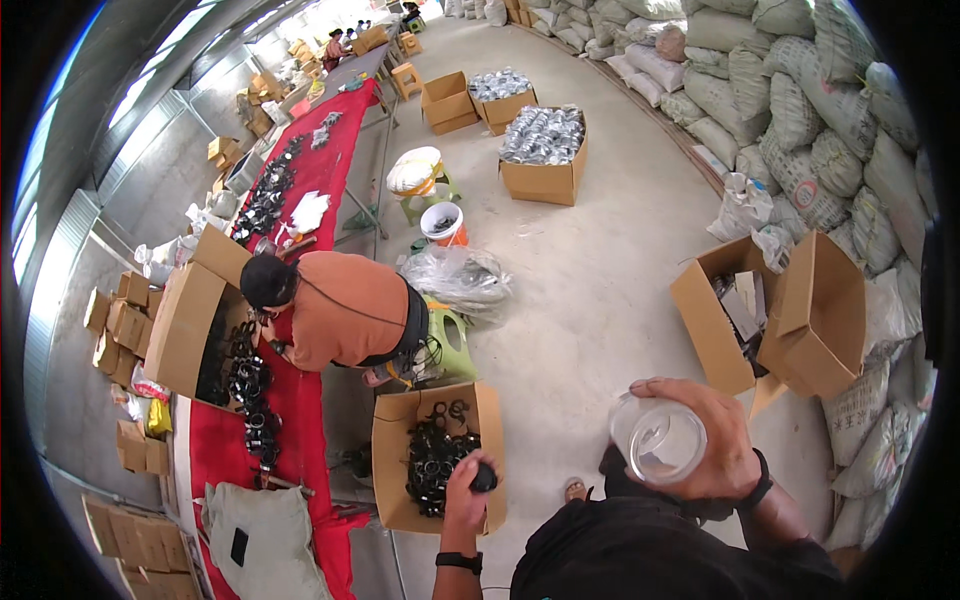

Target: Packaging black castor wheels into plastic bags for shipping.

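My right hand (722, 437) is wrapped round a clear see-through jar (665, 445), tilted so that its round end faces up. My left hand (461, 505) is closed on a small black rounded piece (484, 478); its exact kind is hard to make out. Below and beside that hand stands an open cardboard box (488, 410), with many black ring-shaped parts (437, 462) heaped inside. The jar is well to the right of the black piece, and the two are apart.
A seated co-worker (350, 305) leans over a long red-covered table (338, 180) strewn with black parts. Further off, a cardboard box (548, 183) holds clear jars. Open cartons (708, 325) stand at right before stacked sacks (790, 110). A phone (239, 545) lies on a grey sack.
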### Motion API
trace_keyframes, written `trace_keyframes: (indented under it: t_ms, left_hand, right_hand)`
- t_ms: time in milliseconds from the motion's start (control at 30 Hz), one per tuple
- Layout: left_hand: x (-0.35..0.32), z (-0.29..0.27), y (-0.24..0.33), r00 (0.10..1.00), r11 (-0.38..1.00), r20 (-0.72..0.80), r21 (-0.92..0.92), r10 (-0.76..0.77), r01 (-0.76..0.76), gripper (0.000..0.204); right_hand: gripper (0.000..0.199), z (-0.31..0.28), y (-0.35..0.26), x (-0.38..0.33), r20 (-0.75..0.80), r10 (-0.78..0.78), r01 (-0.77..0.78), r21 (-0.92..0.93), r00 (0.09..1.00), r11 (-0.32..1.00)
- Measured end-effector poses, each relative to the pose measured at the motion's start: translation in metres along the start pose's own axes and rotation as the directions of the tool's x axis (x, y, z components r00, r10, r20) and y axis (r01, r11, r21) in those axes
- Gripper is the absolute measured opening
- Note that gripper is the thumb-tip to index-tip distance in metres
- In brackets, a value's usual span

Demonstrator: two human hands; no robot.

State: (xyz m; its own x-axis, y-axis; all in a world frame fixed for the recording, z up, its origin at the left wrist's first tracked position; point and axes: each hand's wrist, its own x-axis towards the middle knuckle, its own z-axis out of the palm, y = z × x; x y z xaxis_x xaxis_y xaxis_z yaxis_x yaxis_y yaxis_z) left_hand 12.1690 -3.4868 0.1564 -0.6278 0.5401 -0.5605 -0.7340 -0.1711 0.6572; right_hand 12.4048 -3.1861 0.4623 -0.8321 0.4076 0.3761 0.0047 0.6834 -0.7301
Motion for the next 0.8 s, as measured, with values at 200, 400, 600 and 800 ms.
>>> trace_keyframes:
  t_ms: [200,400,600,800]
  left_hand:
    - [0.072,0.254,0.089,0.867,0.752,0.252,0.431,0.43,-0.498,0.039]
    - [0.151,0.421,0.144,0.531,0.09,0.599,0.608,0.6,-0.789,0.064]
    - [0.265,0.473,0.179,0.486,-0.022,0.582,0.655,0.653,-0.755,0.073]
    - [0.407,0.514,0.247,0.452,-0.085,0.607,0.653,0.654,-0.753,0.069]
  right_hand:
    - [0.076,0.006,0.156,0.085,0.033,0.141,-0.139,-0.065,0.989,0.988]
    - [0.071,0.005,0.269,0.206,0.14,0.154,-0.166,0.075,0.978,0.983]
    - [0.07,0.013,0.34,0.35,0.257,0.053,-0.079,0.094,0.965,0.992]
    - [0.062,0.051,0.395,0.505,0.314,0.062,-0.116,0.159,0.947,0.98]
